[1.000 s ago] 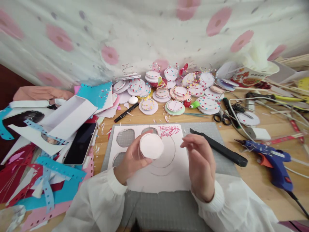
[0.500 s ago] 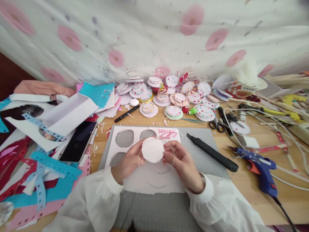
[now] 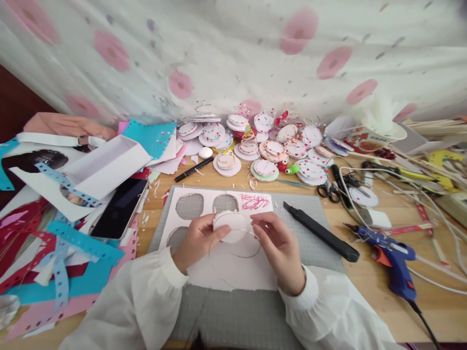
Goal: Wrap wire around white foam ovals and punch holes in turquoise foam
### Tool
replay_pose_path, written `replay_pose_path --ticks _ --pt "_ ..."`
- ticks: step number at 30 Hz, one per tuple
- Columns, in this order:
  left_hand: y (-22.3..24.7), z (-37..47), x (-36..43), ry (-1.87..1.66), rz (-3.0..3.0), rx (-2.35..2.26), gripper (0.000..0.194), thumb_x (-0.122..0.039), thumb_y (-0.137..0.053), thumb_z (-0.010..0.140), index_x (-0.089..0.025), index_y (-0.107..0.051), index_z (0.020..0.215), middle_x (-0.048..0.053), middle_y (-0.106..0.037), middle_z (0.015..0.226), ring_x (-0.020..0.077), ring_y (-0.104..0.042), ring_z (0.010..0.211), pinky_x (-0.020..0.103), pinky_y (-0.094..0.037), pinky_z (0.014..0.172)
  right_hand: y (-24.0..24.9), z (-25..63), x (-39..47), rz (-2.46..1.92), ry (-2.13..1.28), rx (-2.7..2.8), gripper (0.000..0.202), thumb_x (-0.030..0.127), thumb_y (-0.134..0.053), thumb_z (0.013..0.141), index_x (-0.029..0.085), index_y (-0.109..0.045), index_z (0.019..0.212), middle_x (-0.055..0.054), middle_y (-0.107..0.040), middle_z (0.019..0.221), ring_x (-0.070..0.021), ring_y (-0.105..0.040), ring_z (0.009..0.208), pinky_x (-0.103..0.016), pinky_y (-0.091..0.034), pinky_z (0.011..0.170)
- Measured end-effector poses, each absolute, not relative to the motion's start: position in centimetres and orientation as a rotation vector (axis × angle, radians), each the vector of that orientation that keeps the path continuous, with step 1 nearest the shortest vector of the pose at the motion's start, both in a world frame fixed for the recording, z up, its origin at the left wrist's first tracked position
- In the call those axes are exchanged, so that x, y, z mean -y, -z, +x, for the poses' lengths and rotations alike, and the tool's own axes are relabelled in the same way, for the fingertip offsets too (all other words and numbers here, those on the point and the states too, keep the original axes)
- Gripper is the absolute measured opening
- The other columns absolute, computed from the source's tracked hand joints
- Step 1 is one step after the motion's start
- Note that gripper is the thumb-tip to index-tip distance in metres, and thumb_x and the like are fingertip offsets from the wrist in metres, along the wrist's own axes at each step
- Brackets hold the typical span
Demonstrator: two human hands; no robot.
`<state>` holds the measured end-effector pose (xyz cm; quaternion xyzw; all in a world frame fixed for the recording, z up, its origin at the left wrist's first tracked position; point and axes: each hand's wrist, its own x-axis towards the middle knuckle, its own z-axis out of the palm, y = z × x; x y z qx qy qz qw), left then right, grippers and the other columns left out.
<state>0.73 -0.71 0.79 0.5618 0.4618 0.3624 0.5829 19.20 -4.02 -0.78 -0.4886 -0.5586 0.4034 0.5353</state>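
Note:
Thumb on top, my left hand (image 3: 199, 239) grips a white paper disc (image 3: 233, 234) over the cut sheet. A thin wire (image 3: 247, 255) crosses the disc's face and loops below it. At the disc's right, my right hand (image 3: 275, 243) pinches the wire between thumb and fingers. Beneath both hands lies a white sheet (image 3: 226, 272) with round holes cut in it and red scribbles at its upper right, on a grey cutting mat (image 3: 233, 316).
A black cutter (image 3: 321, 231) and a blue glue gun (image 3: 392, 260) lie right. Decorated discs (image 3: 268, 167) crowd the back. Left are a phone (image 3: 119, 209), an open white box (image 3: 109, 163) and paper scraps. White cables run at far right.
My left thumb has come onto the disc's face. The wire now runs across the disc, and my right hand has shifted slightly. The whole view has moved a little.

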Motion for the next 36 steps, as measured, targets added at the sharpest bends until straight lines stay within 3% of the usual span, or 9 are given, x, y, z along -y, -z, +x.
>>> replay_pose_path --ticks 5,17,25,36 --pt "-0.7 0.6 0.7 -0.841 1.330 -1.087 0.025 -0.038 -0.065 0.077 -0.012 -0.063 0.074 0.002 -0.061 0.069 0.0136 -0.052 0.065 0.024 -0.043 0.059 0.7 19.4 4.2 -1.194 -0.918 1.346 0.015 0.026 -0.054 0.089 0.024 -0.063 0.101 -0.005 -0.062 0.097 -0.0164 -0.058 0.086 -0.029 -0.048 0.070" --pt "-0.7 0.5 0.6 -0.827 1.357 -1.050 0.024 -0.036 -0.064 0.078 -0.013 -0.069 0.084 0.005 -0.067 0.075 0.0158 -0.056 0.069 0.027 -0.049 0.063 0.1 19.4 4.2 -1.168 -0.951 1.397 0.012 0.024 -0.050 0.090 0.023 -0.062 0.094 -0.004 -0.062 0.088 -0.0169 -0.058 0.082 -0.030 -0.046 0.070" --pt "-0.8 0.5 0.6 -0.830 1.321 -1.105 0.024 -0.037 -0.064 0.077 -0.013 -0.063 0.071 0.000 -0.057 0.062 0.0112 -0.048 0.058 0.022 -0.042 0.053 -0.1 19.4 4.4 -1.151 -0.949 1.441 0.017 0.020 -0.050 0.090 0.023 -0.064 0.100 -0.004 -0.063 0.091 -0.0167 -0.058 0.083 -0.030 -0.047 0.071" --pt "-0.6 0.3 0.7 -0.821 1.310 -1.128 0.027 -0.039 -0.063 0.079 -0.012 -0.064 0.078 0.000 -0.054 0.064 0.0115 -0.045 0.060 0.023 -0.037 0.055 -0.3 19.3 4.3 -1.137 -0.898 1.548 0.023 0.015 -0.050 0.088 0.021 -0.062 0.106 -0.004 -0.060 0.085 -0.0158 -0.056 0.078 -0.031 -0.046 0.070"
